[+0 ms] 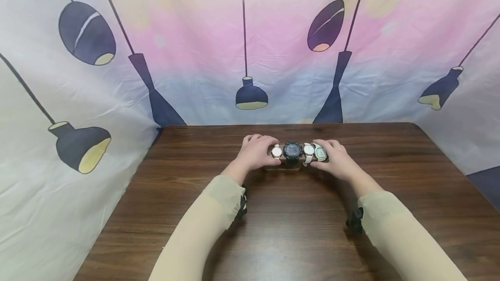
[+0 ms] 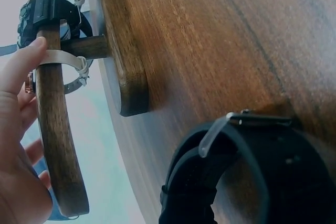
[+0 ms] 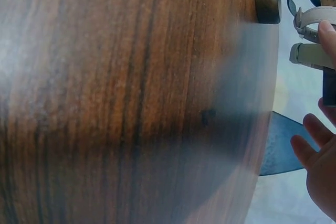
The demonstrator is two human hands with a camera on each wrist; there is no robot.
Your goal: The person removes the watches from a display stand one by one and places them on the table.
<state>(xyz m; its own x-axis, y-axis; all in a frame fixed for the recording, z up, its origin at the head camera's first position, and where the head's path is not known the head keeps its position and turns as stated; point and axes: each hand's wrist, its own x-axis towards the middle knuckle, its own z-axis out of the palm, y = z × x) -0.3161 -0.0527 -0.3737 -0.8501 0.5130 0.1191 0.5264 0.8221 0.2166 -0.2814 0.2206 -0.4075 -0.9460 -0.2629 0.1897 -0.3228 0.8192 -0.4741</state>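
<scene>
A wooden T-shaped watch stand (image 2: 60, 140) stands upright on the table, its base (image 2: 126, 56) flat. Several watches ring its bar. At the left end is a round-faced watch with a white strap (image 1: 276, 151); my left hand (image 1: 257, 151) grips it there, thumb on one side and fingers on the other. Beside it sits a chunky black sports watch (image 1: 292, 150), then a second white-strapped watch (image 1: 308, 150). At the right end my right hand (image 1: 332, 158) pinches a pale green watch (image 1: 320, 153) between thumb and fingers. The right wrist view cuts off part of that hand.
The dark wood-grain table (image 1: 289, 229) reaches back to a hanging cloth (image 1: 203, 47) printed with lamps. A black strap (image 2: 252, 156) with a buckle is around my left wrist; a black device (image 1: 355, 220) is at my right cuff.
</scene>
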